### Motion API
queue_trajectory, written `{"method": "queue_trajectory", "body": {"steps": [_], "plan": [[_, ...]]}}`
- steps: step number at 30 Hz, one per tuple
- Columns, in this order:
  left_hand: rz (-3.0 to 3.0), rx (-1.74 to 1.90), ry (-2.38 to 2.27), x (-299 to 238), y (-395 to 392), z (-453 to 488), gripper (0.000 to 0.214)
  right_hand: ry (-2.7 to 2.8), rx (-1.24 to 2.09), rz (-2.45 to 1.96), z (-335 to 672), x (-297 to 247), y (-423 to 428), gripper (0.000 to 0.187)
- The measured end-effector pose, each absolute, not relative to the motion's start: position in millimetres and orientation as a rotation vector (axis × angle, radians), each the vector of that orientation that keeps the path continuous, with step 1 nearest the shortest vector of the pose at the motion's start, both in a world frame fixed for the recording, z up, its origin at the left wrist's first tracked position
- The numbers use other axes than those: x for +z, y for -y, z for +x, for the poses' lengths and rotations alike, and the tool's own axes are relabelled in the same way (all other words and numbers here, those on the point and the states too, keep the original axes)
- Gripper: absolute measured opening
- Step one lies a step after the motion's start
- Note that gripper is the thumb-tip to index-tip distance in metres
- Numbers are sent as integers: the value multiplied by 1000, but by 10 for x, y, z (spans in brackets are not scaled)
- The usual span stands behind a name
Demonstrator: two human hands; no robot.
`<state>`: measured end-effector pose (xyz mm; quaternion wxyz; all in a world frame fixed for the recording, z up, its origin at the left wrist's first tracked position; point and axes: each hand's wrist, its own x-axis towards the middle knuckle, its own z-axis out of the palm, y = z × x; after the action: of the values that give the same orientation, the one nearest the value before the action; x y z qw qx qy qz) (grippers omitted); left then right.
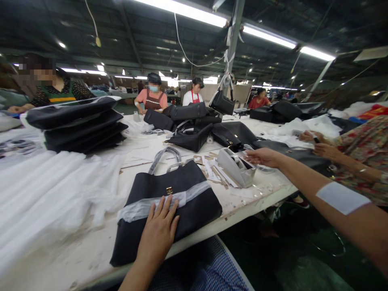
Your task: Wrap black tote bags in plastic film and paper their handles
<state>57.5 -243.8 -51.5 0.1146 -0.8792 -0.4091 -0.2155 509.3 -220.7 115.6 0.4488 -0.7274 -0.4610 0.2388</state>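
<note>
A black handbag [194, 218] lies flat on the table in front of me, a gold clasp on its front and a band of translucent white wrapping across it. Its handles [165, 155], wrapped in clear film, point away from me. My left hand [160, 224] rests on the bag and the band's lower edge, fingers stretched out. To the right, my right hand [263, 157] is beside a grey tape dispenser [233, 167]. Its fingers are pressed together at the dispenser's far side; what is between them is too small to make out.
White foam sheets [54, 194] cover the left side below a stack of black bags [81, 125]. More black bags [190, 135] lie across the table's middle. Paper strips [214, 169] surround the dispenser. A co-worker's hands [325, 147] are at the right; several people stand farther back.
</note>
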Motion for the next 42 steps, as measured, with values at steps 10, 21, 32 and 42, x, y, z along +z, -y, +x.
{"method": "queue_trajectory", "body": {"steps": [10,21,32,42], "plan": [[-2592,-608,1202,-520,2434,564,48,787,818,-1782,5088,818,3271,25],[-2618,-511,1277,-375,2493,584,49,918,552,-1844,5174,140,3228,31],[-2659,-537,1288,-398,2497,582,51,1823,-148,-2245,4943,774,3357,35],[-2690,-645,1399,-340,2556,562,47,2235,654,-1733,2991,1085,2632,32]]}}
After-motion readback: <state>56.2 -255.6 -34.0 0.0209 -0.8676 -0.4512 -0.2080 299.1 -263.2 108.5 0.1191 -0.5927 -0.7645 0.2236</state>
